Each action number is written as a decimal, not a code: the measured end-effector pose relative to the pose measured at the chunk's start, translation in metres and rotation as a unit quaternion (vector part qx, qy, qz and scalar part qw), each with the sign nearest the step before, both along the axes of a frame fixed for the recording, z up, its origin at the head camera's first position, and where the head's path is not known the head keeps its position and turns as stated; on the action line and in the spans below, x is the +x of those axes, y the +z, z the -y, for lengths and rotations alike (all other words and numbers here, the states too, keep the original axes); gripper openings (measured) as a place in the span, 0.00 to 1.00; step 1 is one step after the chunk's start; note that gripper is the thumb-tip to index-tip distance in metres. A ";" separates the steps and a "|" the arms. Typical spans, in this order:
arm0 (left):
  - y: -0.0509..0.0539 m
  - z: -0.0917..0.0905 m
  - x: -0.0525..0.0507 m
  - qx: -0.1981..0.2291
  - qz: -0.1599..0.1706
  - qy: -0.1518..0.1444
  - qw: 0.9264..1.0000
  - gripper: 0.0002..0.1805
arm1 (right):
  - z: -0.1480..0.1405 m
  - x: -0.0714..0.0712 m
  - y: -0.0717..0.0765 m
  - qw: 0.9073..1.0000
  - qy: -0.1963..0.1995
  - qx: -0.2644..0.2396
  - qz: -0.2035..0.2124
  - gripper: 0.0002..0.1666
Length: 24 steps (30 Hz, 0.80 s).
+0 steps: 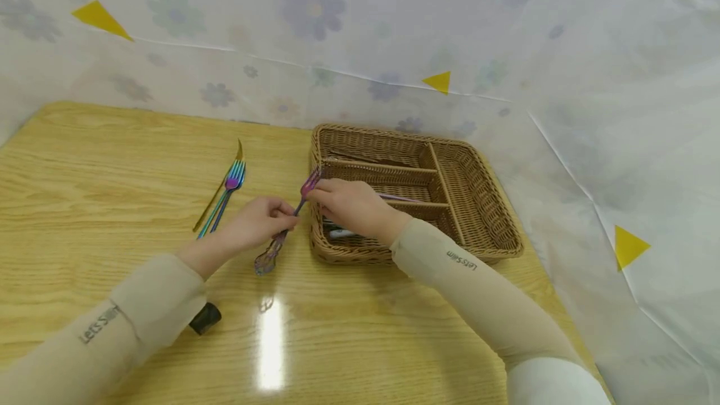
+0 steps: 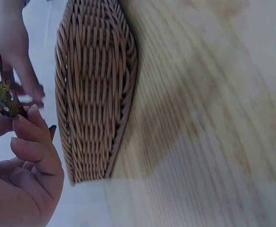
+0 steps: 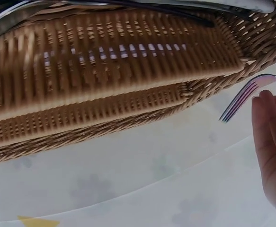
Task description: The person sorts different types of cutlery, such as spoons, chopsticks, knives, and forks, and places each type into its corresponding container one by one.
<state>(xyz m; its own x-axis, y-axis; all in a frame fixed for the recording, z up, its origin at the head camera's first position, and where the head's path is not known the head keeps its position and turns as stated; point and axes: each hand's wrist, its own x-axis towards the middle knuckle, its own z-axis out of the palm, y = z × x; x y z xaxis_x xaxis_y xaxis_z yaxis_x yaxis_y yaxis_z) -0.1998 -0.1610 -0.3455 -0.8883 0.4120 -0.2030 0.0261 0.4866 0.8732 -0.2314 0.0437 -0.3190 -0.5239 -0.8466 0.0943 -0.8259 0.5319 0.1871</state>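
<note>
A purple, shiny fork with an ornate openwork handle slants between my hands, at the left side of the wicker basket. My left hand pinches its handle; in the left wrist view the left hand's thumb and fingertips meet at the patterned handle. At the neck, just below the tines, my right hand holds the fork between thumb and fingers. The right wrist view has the tines beyond the right hand's fairly straight fingers; its thumb is mostly cut off there.
The divided wicker basket stands at the table's back right, with cutlery in its left compartments, including a white-handled piece. Left of my left hand lie a rainbow fork, another piece beneath it and a gold knife. A black item sits by the left sleeve.
</note>
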 end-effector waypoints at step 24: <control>-0.007 0.008 -0.002 -0.027 -0.028 0.017 0.999 0.19 | -0.023 0.000 -0.002 0.999 0.010 0.003 -0.044 0.10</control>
<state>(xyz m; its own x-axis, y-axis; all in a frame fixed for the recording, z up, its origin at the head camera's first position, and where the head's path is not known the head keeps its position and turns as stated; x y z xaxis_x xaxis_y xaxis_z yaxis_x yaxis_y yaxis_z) -0.2018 -0.1688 -0.3520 -0.9122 0.3712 -0.1736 0.0565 0.5336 0.8439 -0.2312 0.0668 -0.3210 -0.4967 -0.8575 0.1339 -0.8164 0.5140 0.2632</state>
